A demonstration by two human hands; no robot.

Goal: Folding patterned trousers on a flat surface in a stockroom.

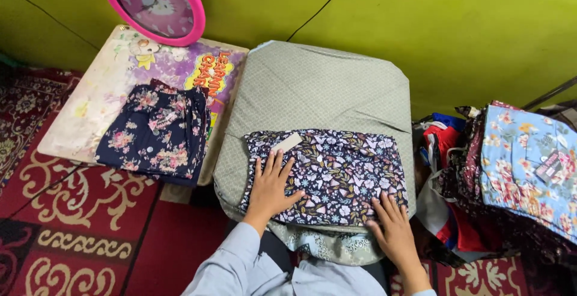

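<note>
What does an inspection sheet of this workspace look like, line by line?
Surface: cushion covered in grey-green cloth, on a red patterned rug.
Job's things: folded dark floral garment lying flat on the cushion, a pale tag at its top left corner.
Clutter: second folded floral garment on a board at left; pile of clothes at right.
Grippers: left hand flat on the garment, fingers spread; right hand flat on its lower right corner.
Cables: thin black lines across the wall, kind unclear.
Surroundings: yellow-green wall; pink round clock leaning against it.
</note>
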